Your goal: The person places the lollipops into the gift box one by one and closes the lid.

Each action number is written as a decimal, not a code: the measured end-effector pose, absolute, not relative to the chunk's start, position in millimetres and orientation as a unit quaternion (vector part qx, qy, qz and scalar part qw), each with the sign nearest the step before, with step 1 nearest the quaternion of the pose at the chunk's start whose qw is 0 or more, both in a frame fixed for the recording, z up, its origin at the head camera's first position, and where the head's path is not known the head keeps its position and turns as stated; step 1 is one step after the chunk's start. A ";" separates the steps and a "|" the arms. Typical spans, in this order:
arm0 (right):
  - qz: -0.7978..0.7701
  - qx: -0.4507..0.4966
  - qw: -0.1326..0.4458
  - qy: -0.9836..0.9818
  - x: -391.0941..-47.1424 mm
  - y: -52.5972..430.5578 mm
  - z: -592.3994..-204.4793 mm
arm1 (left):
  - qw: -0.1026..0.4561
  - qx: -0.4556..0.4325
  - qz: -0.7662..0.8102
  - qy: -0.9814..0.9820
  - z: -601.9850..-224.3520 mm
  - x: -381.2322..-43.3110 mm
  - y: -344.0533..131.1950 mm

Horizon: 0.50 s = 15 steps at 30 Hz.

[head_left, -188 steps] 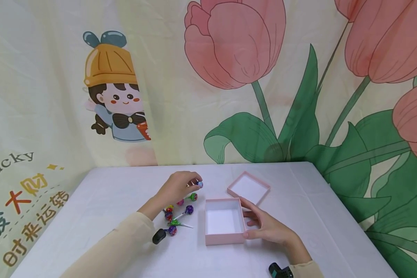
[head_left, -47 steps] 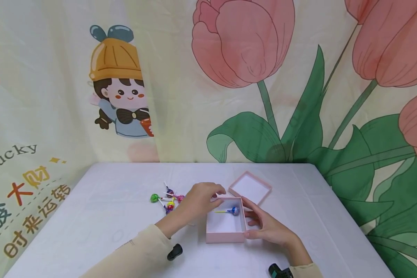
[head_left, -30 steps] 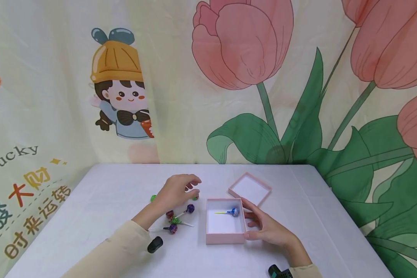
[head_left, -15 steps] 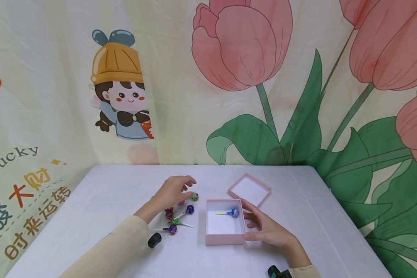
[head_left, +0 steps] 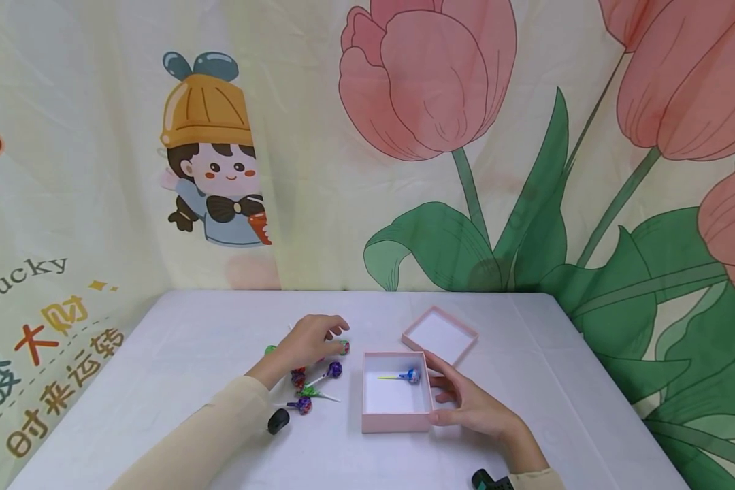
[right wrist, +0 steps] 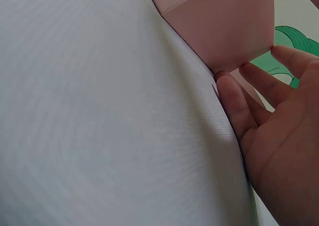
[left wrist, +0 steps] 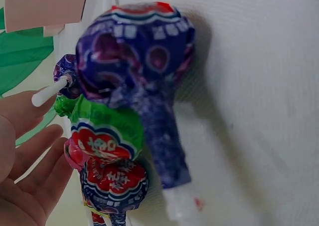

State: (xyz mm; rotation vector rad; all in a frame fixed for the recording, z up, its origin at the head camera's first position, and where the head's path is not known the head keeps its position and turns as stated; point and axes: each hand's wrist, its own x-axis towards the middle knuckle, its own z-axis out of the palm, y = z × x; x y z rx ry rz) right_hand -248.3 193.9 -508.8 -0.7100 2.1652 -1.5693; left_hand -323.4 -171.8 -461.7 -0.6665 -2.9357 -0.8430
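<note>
My left hand (head_left: 309,340) hovers over a group of wrapped lollipops, fingers loosely bent and nothing gripped. Its thumb tip is right at a green lollipop (head_left: 345,347). Nearer me lie a purple lollipop (head_left: 335,369), a red one (head_left: 298,376), a green one (head_left: 308,391) and another purple one (head_left: 304,405). In the left wrist view a purple lollipop (left wrist: 134,51) looms large, the hand's fingers (left wrist: 42,161) behind. My right hand (head_left: 471,401) rests its spread fingertips on the right wall of an uncovered pink box (head_left: 398,423). Inside it lies a blue lollipop (head_left: 412,376).
Behind the box, the pink lid (head_left: 439,333) lies with its white inside up. A white cloth covers the table (head_left: 208,340), and a printed curtain (head_left: 306,204) hangs behind its far edge.
The blue lollipop, earlier in my left hand, now lies in the box. That hand came back left from the box to the lollipops and lately dipped slightly. My right hand stayed put.
</note>
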 end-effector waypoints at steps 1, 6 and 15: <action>-0.558 -0.255 0.185 0.768 -248.2 193.9 -508.7 | 0.006 -0.212 -0.269 -0.939 -462.3 -323.5 -171.8; -0.556 -0.265 0.179 0.767 -247.9 194.4 -509.2 | -0.001 -0.206 -0.262 -0.943 -465.0 -323.8 -172.1; -0.555 -0.246 0.186 0.773 -247.6 193.3 -508.0 | -0.002 -0.208 -0.248 -0.946 -471.0 -325.1 -172.4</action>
